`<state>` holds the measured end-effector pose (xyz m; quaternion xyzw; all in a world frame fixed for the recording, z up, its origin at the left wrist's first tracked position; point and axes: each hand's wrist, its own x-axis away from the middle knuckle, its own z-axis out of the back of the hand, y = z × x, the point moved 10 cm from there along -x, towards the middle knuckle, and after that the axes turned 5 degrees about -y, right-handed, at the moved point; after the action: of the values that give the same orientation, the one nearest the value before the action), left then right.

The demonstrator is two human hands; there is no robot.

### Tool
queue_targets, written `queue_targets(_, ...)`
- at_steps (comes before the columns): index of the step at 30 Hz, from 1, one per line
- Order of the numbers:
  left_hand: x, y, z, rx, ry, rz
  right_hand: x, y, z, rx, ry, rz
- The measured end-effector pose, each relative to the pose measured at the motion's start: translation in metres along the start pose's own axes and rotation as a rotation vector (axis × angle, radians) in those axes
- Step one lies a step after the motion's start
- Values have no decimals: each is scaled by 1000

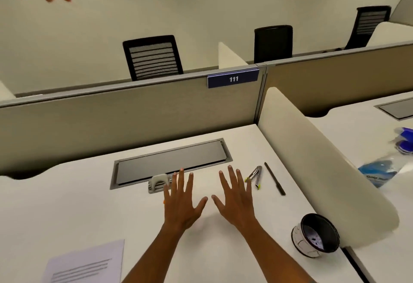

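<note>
left hand and right hand spread wide, holding nothing, over the middle of the desk. a hasty grab could shove the hole punch toward the far edge.

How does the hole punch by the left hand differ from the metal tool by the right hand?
The hole punch is squat and grey; the metal tool is slim, silvery, with yellow-green tips. The hole punch is partly hidden behind the left hand; the metal tool lies in view beside the right hand. Both lie on the white desk, ungripped.
</note>
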<state>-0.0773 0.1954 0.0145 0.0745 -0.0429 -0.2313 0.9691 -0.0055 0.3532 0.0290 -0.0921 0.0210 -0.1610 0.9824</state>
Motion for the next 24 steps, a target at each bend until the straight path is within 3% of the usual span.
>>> queue_targets(12, 68, -122, 9, -70, -5, 182, 5, -112, -44, 62, -96, 173)
queue_targets(24, 82, -163, -16, -33, -40, 220, -9, -150, -111, 75, -263, 144)
